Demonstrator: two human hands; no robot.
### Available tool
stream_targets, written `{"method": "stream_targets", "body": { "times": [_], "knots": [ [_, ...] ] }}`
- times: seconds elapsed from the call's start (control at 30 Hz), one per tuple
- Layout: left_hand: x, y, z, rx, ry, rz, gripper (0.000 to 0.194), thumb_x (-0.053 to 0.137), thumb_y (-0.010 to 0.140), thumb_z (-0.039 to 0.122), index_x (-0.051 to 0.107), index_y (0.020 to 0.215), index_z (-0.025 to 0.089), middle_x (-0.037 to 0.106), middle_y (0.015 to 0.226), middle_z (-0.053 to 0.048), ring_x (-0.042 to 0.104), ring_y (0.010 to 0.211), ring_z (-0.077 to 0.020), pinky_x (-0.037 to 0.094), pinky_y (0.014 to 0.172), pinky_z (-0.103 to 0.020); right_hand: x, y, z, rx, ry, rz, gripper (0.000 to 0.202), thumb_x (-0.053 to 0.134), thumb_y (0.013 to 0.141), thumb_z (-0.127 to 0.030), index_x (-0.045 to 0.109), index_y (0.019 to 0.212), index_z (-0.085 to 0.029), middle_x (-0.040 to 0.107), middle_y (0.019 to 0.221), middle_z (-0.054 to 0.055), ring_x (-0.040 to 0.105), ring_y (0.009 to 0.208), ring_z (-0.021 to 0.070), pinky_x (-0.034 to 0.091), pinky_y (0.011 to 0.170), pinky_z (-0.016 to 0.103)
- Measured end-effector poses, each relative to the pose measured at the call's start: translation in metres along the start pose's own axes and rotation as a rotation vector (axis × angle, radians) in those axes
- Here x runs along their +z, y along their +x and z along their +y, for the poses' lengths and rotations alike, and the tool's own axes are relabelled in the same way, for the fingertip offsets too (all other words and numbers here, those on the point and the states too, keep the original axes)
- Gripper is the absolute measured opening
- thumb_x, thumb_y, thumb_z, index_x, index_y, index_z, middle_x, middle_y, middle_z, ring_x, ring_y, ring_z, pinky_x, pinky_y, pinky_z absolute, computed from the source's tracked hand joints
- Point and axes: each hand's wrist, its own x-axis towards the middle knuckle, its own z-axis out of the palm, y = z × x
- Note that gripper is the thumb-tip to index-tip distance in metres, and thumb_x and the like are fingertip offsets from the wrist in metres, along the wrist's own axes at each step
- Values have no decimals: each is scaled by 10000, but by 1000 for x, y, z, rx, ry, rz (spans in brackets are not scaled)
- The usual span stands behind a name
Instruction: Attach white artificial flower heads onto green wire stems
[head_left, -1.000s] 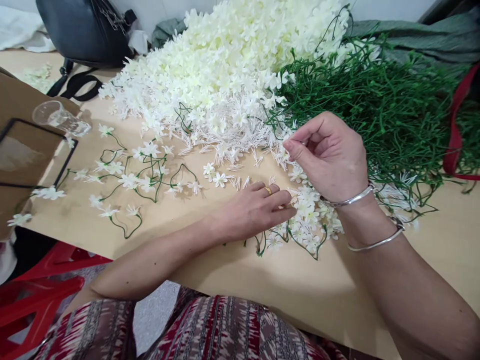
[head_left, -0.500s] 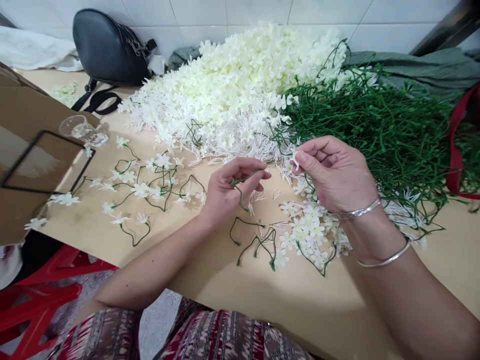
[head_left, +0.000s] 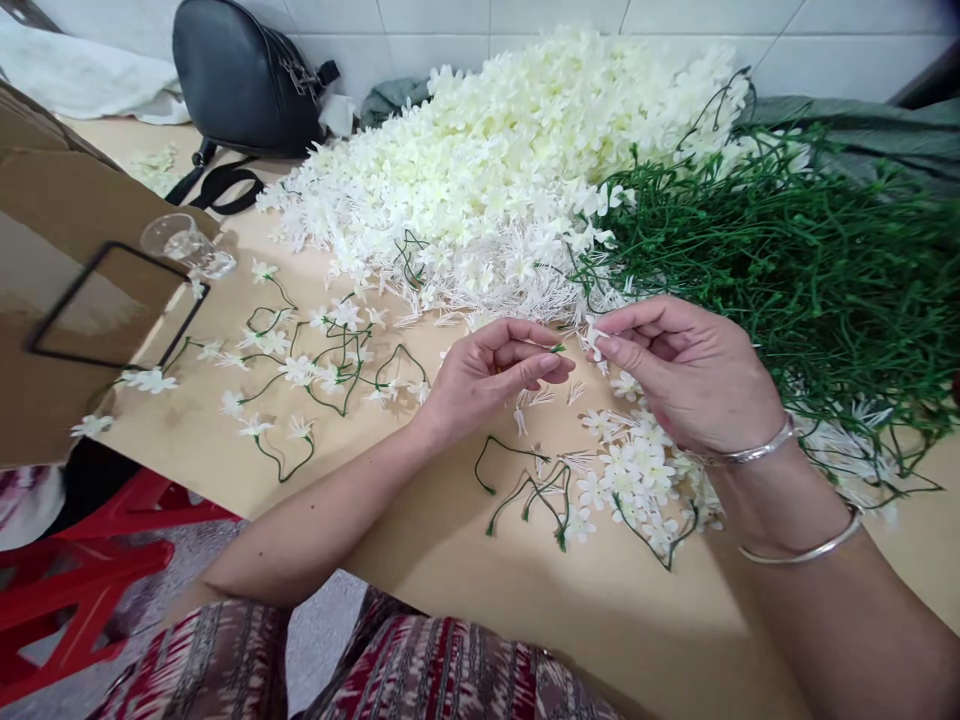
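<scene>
My left hand is closed on a green plastic stem, whose tip pokes out beyond the fingers; the rest is hidden in the hand. Close to its right, my right hand pinches a small white artificial flower between thumb and forefinger. The flower and the stem tip are apart by a small gap. Under the hands lie loose white stamens and several bare green stems. A small heap of white blossoms is below my right hand. To the left, stems with flowers on them are spread out.
A large pile of white flowers and a mass of green stems fill the back. At the left are a cardboard box, a tipped clear plastic cup and a black bag. Red stools stand below the table edge.
The stem in my left hand has turned, so its tip now points toward the right hand. Both hands still hold their pieces; the camera view has shifted slightly.
</scene>
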Motion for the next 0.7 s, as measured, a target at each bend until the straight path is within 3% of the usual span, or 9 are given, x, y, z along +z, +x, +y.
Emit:
{"method": "stream_targets", "body": {
  "times": [0.1,0.33,0.53,0.7],
  "knots": [
    [2,-2,2,6,0,17,358,931,907,489,797,1037,184,871,938,-56,853,920,-181,661,823,-278,-1,-1,-1,-3,-4,-14,170,975,782,-338,834,871,-303,781,777,-15,693,698,167,576,613,309],
    [2,-1,1,52,25,42,395,916,907,556,842,1051,196,848,952,-50,808,852,-152,684,853,-305,-3,-3,-7,36,-44,-126,327,960,833,-565,730,886,-338,788,813,5,743,718,219,646,651,391],
    [3,-2,0,43,7,8,392,933,891,554,848,1027,196,848,951,-42,803,850,-138,683,851,-284,1,-6,-8,51,-43,-129,364,957,832,-577,688,871,-335,767,796,-6,746,708,216,654,657,394],
    [5,-3,-2,37,22,5,363,919,909,539,842,1019,202,851,953,-41,806,856,-142,683,859,-286,1,-5,-7,62,-36,-147,342,964,839,-498,674,865,-319,753,797,-11,734,716,202,637,658,375]
  ]
}}
